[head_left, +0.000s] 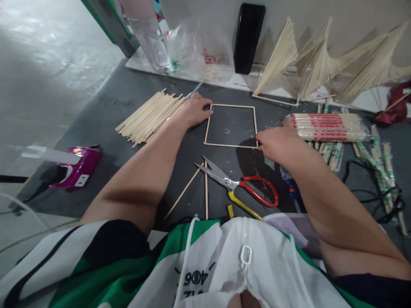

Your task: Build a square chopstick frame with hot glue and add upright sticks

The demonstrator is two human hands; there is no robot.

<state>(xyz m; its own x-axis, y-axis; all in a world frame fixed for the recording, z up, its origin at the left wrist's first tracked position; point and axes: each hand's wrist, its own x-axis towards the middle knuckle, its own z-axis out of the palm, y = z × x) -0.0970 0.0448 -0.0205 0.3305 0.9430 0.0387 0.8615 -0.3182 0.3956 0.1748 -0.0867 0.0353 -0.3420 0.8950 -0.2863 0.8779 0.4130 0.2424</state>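
A square frame of thin wooden sticks (229, 146) lies flat on the dark tabletop. My left hand (196, 111) has its thumb and fingertips closed about the upper left corner of this frame. At the lower right corner, my right hand (276, 143) pinches the side stick; part of its grip is hidden by the fingers. Beside my left forearm is a loose pile of chopsticks (150, 113). Scissors with red handles (226, 182) lie partly open below the frame, near two loose sticks (206, 192).
A wrapped chopstick bundle (330, 127) sits right, above more packaged chopsticks (335, 156) and black cable. Twisted stick structures (279, 60) stand at the back, beside a black phone (248, 38) and a bottle (147, 38). A glue gun or similar tool is not discernible; a purple power socket (77, 169) is left.
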